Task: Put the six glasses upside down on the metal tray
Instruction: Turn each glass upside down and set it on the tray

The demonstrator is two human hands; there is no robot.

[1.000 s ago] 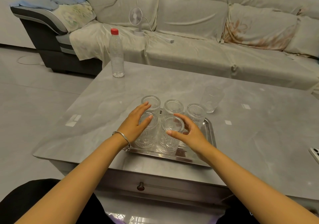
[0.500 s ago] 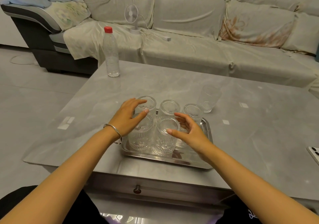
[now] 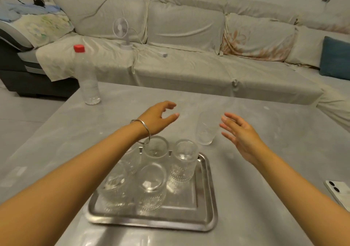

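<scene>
A metal tray point(image 3: 206, 206) lies on the grey table near its front edge. Several ribbed glasses point(image 3: 151, 187) stand upside down on its left and middle part; my left forearm hides part of them. One more glass point(image 3: 206, 130) stands on the table just beyond the tray's far right corner. My left hand point(image 3: 158, 117), with a bangle on the wrist, hovers open beyond the tray, left of that glass. My right hand point(image 3: 240, 134) is open just right of the glass, palm toward it, not touching it.
A clear plastic bottle with a red cap point(image 3: 88, 77) stands at the table's far left. A white phone point(image 3: 339, 190) lies at the right edge. Behind the table runs a covered sofa point(image 3: 189, 56) with a small white fan point(image 3: 122, 31) on it.
Both hands have left the glasses on the tray and moved away from me, toward the lone glass on the table. The camera has moved closer to the table.
</scene>
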